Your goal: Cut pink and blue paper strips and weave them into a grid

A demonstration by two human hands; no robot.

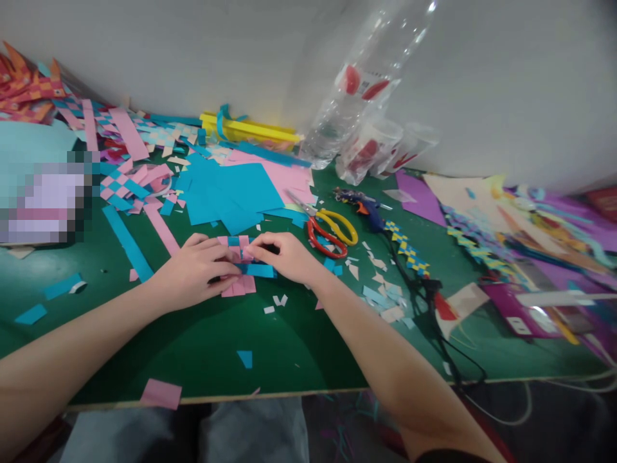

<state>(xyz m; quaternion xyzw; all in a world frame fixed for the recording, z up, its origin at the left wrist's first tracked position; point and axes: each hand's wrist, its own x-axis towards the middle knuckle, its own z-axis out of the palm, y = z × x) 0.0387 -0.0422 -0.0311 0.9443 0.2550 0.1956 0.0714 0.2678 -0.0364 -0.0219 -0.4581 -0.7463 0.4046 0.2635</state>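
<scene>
Green tabletop (308, 350) runs back to a pale wall (193, 51), strewn with paper scraps (268, 310). Near the middle, between both hands and short of the blue sheets (241, 193), lies the weave (238, 286), a small piece of crossed pink and blue paper. On its left side rests the left hand (200, 270), fingers bent over the paper and thumb set apart below them; whether anything is nipped underneath, I cannot tell. Across from it, the right hand (282, 254) has thumb and forefinger brought together, apparently pinching a pink strip (248, 251) at the upper part of the piece, just above a blue strip (260, 270). Good handling here would mean a firm, flat left hand, so that the crossings do not slide while the right works one strip alone. Pinching close to the crossing should give better control than tugging a loose end, and a light touch ought to spare the paper from creasing or tearing. Edges are best kept square and snug against their neighbours. The scissors (317, 213) lie near the right hand, beyond it, and are best left clear of the forearm.
</scene>
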